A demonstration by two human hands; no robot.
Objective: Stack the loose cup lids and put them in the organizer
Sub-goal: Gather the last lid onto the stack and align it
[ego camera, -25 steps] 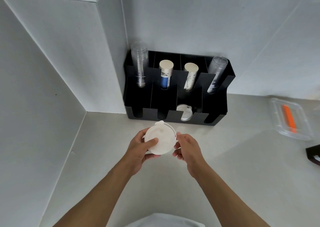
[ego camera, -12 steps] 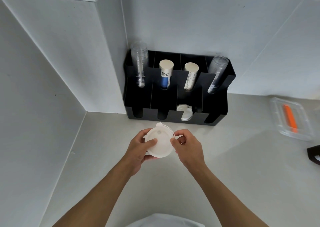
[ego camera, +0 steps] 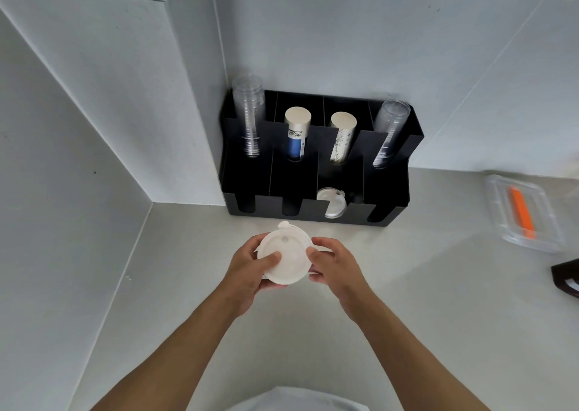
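Both hands — left hand [ego camera: 247,269], right hand [ego camera: 335,268] — clasp the lid stack [ego camera: 285,258].

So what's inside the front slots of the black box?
The black organizer has white lids in its third front slot from the left. The other three front slots look dark and empty, though their bottoms are hidden by the front wall.
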